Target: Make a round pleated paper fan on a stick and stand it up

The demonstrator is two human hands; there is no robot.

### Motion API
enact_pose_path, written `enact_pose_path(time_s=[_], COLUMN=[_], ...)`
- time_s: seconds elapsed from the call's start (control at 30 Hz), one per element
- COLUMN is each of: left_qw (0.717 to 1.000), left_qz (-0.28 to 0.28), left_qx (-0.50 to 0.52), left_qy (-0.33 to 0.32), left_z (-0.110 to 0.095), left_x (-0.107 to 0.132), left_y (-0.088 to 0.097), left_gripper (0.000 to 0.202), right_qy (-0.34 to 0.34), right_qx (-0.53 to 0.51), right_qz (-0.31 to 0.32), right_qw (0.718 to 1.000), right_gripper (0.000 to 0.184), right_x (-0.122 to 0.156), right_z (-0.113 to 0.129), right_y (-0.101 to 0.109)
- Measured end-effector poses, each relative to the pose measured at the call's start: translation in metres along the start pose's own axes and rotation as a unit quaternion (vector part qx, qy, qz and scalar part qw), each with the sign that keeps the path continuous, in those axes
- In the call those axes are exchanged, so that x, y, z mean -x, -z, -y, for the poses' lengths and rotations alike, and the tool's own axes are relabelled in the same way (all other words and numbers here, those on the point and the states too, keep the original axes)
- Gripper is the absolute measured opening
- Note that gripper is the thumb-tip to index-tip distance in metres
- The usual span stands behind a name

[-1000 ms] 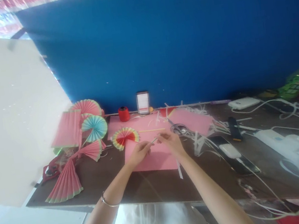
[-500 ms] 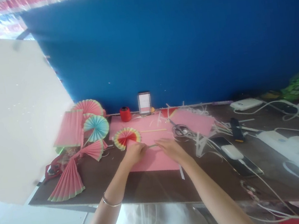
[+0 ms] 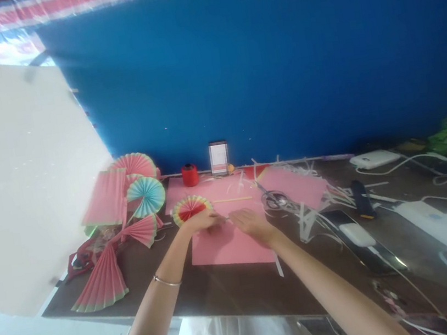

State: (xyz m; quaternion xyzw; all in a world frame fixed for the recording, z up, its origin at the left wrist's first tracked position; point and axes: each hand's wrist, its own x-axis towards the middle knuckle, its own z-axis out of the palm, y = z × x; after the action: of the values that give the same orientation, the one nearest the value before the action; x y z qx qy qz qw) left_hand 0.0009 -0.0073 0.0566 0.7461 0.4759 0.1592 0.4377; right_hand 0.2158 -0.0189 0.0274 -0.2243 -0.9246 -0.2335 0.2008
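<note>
My left hand is closed in a pinch on a thin pale stick, right at the lower edge of a small round paper fan with red, yellow and green rings. My right hand hovers palm down over a pink paper sheet, fingers together and pointing left toward the stick's end; whether it grips the stick is unclear. Both hands are smeared by motion. A second thin stick lies on the pink paper beyond them.
Several pleated pink and blue paper fans lie at the left of the dark table. Scissors, a red thread spool, white paper strips, phones, a power bank and cables crowd the right. A blue wall stands behind.
Both hands have moved left toward the small round fan. The stick, earlier held up between both hands over the pink sheet, now lies low at the fan's edge.
</note>
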Motion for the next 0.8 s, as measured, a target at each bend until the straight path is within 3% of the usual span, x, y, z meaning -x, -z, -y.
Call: enact_pose_path(time_s=[0.13,0.27,0.4,0.53,0.63,0.8], left_qw=[0.993,0.975,0.982,0.986,0.989,0.997], left_qz=[0.022,0.062,0.024,-0.014,-0.031,-0.048], left_qx=[0.110,0.214,0.185,0.167,0.145,0.051], left_qy=[0.021,0.016,-0.018,-0.027,-0.028,-0.041], left_z=[-0.004,-0.003,-0.001,-0.003,-0.006,-0.009], left_x=[-0.007,-0.002,0.003,0.000,-0.002,-0.003], left_y=[-0.008,-0.015,-0.015,-0.018,-0.020,-0.023], left_gripper=[0.036,0.043,0.045,0.047,0.049,0.046], right_qy=[-0.013,-0.012,-0.063,-0.178,-0.298,-0.445], right_qx=[0.029,0.013,-0.037,-0.153,-0.291,-0.525], right_qz=[-0.042,-0.043,-0.031,-0.050,-0.096,-0.079], right_qw=[0.999,0.999,0.997,0.971,0.904,0.721], right_gripper=[0.030,0.032,0.032,0.030,0.025,0.030], right_x=[0.000,0.004,0.004,0.001,-0.002,-0.006], right_z=[-0.005,-0.008,-0.007,-0.004,-0.003,-0.002], right_y=[-0.007,-0.007,-0.004,-0.003,0.000,0.008])
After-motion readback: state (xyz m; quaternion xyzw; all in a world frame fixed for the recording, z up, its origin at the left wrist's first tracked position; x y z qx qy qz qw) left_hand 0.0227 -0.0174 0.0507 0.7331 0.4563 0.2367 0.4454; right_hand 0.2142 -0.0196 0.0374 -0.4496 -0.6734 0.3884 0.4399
